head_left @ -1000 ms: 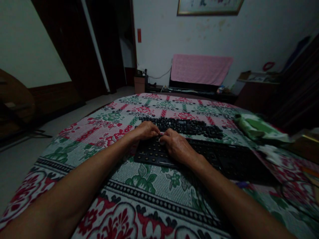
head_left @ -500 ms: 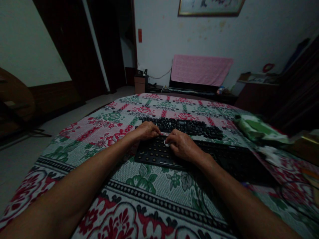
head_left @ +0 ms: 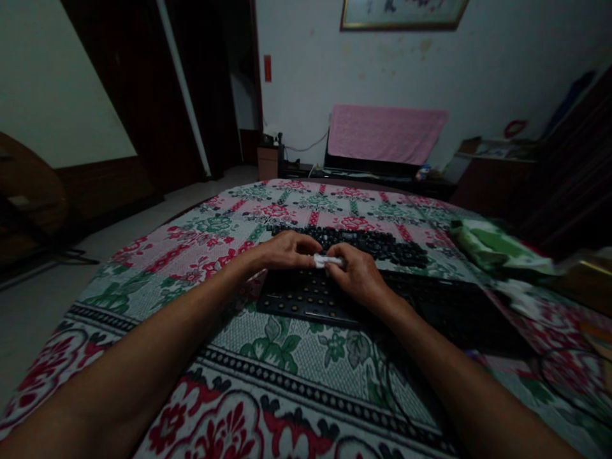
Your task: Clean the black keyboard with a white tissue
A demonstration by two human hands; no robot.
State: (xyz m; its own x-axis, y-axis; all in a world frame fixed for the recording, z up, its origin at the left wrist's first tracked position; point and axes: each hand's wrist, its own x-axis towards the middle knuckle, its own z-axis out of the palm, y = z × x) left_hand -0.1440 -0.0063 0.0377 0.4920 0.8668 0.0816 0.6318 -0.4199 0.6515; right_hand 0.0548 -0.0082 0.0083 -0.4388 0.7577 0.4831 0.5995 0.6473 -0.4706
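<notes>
A small white piece that looks like twisted tissue (head_left: 327, 260) spans the gap between my two hands, just above the keyboard. My left hand (head_left: 289, 250) pinches its left end between thumb and fingertips. The other end is in the closed fingers of my right hand (head_left: 354, 271); whether a stick is inside the white piece I cannot tell. Below lies a black keyboard base (head_left: 291, 313) with its keycaps off, showing rows of round key mounts on the left part. My right hand and forearm hide its middle.
Loose black keycaps (head_left: 373, 243) lie in a long heap behind the keyboard. To the right are a green and white tissue pack (head_left: 500, 247) and a crumpled white tissue (head_left: 521, 298). A black cable (head_left: 394, 398) runs over the patterned tablecloth (head_left: 205, 255).
My hands have risen slightly off the keyboard and come together. The white piece now stretches between them, with my left fingers at its end.
</notes>
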